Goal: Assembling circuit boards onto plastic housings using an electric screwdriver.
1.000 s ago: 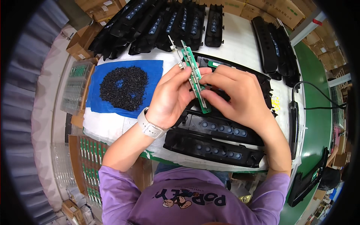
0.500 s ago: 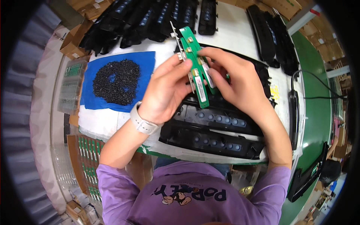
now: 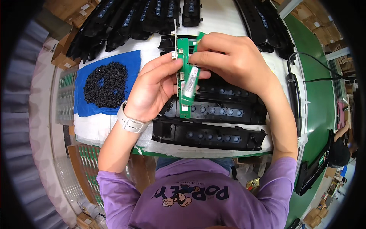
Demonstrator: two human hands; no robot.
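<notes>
My left hand is closed around narrow green circuit boards. One board faces up, with white connectors and a label, and another is held edge-on beside it. My right hand pinches the upper end of a further circuit board, which slants across the front of the others and carries a white barcode label. Below the boards lie long black plastic housings with rows of bluish round buttons; the nearest housing is by the table's front edge, and another housing lies just behind it.
Small black screws are heaped on a blue cloth at the left. More black housings stand at the back, others at the back right. A black tool with a cord lies along the right edge. Boards in trays sit lower left.
The right hand has swung its board to a slant and drawn its upper end away from the boards in the left hand. The whole view has shifted slightly.
</notes>
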